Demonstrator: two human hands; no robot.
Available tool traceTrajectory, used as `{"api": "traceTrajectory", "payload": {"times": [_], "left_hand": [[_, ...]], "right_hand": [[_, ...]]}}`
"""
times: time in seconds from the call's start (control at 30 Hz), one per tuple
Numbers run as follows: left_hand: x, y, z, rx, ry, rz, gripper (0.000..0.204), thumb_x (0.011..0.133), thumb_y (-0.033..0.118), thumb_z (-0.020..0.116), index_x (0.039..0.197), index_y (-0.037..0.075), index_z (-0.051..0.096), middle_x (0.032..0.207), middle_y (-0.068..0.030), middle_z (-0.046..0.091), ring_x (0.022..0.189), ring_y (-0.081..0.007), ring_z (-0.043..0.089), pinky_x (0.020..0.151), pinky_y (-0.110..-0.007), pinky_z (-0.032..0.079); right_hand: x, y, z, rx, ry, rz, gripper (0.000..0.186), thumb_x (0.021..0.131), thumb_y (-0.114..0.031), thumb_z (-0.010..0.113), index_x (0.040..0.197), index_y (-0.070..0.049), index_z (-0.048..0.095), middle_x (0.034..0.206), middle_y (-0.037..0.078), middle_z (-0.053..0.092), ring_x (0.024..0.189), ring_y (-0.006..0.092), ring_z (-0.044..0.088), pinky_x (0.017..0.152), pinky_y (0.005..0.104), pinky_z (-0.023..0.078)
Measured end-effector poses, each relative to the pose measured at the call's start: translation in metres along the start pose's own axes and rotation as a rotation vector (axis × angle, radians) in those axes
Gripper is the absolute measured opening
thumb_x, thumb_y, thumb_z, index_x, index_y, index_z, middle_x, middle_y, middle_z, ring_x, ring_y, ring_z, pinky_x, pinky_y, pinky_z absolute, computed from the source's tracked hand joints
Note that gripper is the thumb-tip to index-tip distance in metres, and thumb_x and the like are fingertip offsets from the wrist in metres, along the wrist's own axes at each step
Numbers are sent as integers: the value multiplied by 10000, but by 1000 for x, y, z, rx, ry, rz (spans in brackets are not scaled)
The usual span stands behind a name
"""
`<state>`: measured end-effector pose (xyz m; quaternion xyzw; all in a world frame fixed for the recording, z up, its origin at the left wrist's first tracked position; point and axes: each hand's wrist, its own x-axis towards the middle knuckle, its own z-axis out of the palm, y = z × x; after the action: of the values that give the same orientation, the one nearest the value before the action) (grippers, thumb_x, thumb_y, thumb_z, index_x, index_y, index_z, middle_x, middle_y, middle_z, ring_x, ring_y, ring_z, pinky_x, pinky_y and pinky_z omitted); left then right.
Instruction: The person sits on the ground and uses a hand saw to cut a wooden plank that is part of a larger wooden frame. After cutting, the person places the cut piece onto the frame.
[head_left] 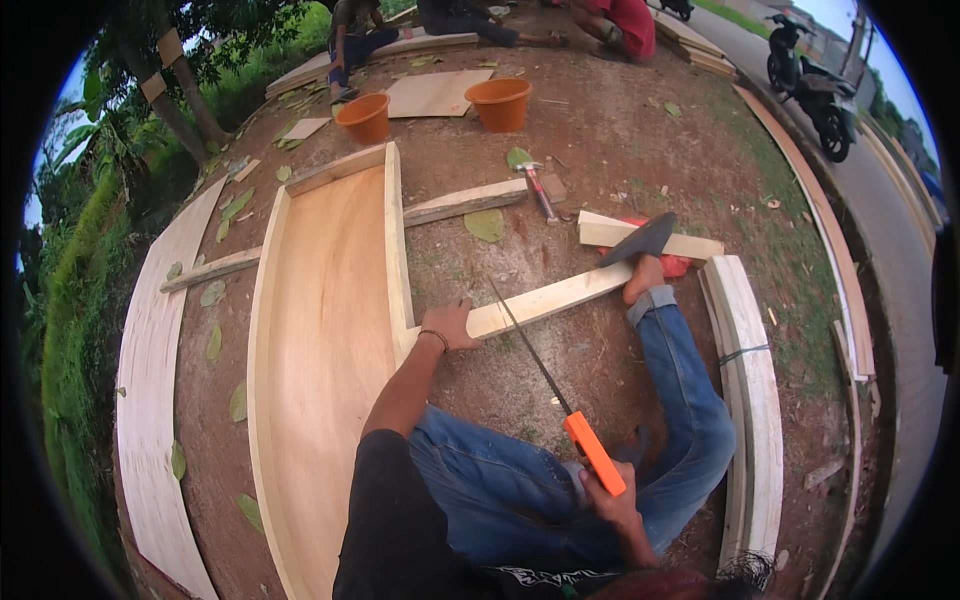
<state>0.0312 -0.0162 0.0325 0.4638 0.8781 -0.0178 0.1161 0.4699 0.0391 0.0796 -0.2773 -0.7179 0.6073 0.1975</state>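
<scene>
At the frame's lower right, the right hand (pixel 612 500) had its fingers wrapped around the orange handle of a handsaw (pixel 580 430), whose blade crossed a wooden batten (pixel 565 296) at the centre. The left hand (pixel 450 325) clasped the batten's left end, beside a shallow plywood-bottomed box (pixel 398 250). A sandalled foot (pixel 645 278) rested at its right end.

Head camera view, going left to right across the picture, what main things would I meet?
Long plywood strip, shallow wooden tray, left hand, orange saw handle, strapped stack of pale boards, parked motorbike.
</scene>
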Motion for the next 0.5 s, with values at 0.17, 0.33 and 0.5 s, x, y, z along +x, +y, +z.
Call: {"api": "traceTrajectory", "payload": {"times": [0.17,0.33,0.5], "left_hand": [[12,11,15,-101,-20,-7,794,654,535,810,1253,57,603,1126,-201,689,1049,-371,685,917,-480,558],[9,18,4,-90,-41,-12,744,684,542,789,1234,69,623,1134,-212,697,1068,-373,677,908,-485,559],[3,16,7,-82,-26,-43,702,701,516,762,1232,77,629,1115,-195,703,1080,-368,673,909,-490,558]], "right_hand": [[-35,7,-24,-46,-68,82,120,852,-86,722,801,-27,632,577,37,553,480,151,563,513,296,426],[-49,-2,-29,-164,-96,76,102,854,-101,720,904,-22,680,601,39,545,499,145,561,540,292,423],[-49,-3,-23,-48,-52,130,89,858,-78,705,907,-7,688,563,17,545,474,117,559,512,273,416]]}}
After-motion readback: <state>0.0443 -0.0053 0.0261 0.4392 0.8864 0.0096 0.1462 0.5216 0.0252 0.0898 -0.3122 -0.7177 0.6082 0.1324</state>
